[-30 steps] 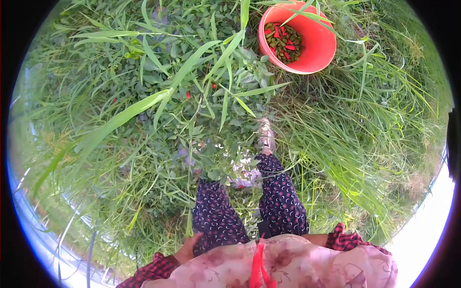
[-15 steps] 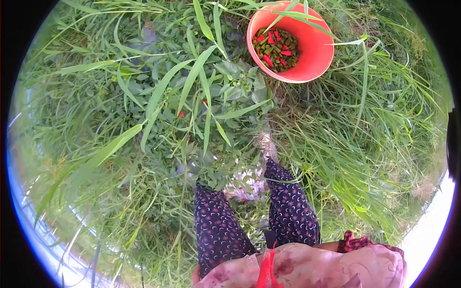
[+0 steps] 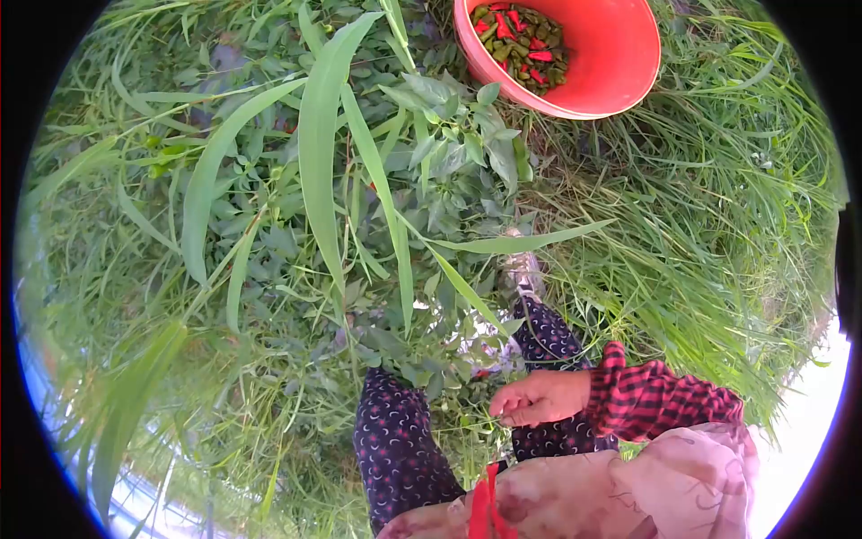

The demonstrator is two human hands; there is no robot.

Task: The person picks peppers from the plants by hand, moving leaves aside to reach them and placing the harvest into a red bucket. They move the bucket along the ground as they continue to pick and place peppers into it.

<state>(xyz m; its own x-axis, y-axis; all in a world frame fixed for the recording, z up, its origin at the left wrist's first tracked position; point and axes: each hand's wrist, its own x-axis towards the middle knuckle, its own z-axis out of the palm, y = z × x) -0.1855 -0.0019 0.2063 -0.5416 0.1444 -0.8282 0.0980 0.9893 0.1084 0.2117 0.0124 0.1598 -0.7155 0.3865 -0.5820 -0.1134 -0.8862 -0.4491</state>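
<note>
Whereas a second ago both arms hung low at the picture's bottom edge, the right hand point(image 3: 539, 397) is now raised before the knees point(image 3: 395, 422), fingers curled nearly closed among thin stalks point(image 3: 478, 420); whether it pinches one I cannot tell. The left hand is out of sight. Just ahead stands the leafy plant point(image 3: 449, 171), and beyond it the red bucket point(image 3: 620, 49) of red and green chillies point(image 3: 521, 40).

A red-and-black checked sleeve point(image 3: 660, 400) runs to the wrist of the right hand point(image 3: 539, 397). Dark navy trousers point(image 3: 395, 440) carry small pale crescents; nearer, a pale pink floral cloth point(image 3: 646, 485) has a red strap point(image 3: 480, 508) at its left.
</note>
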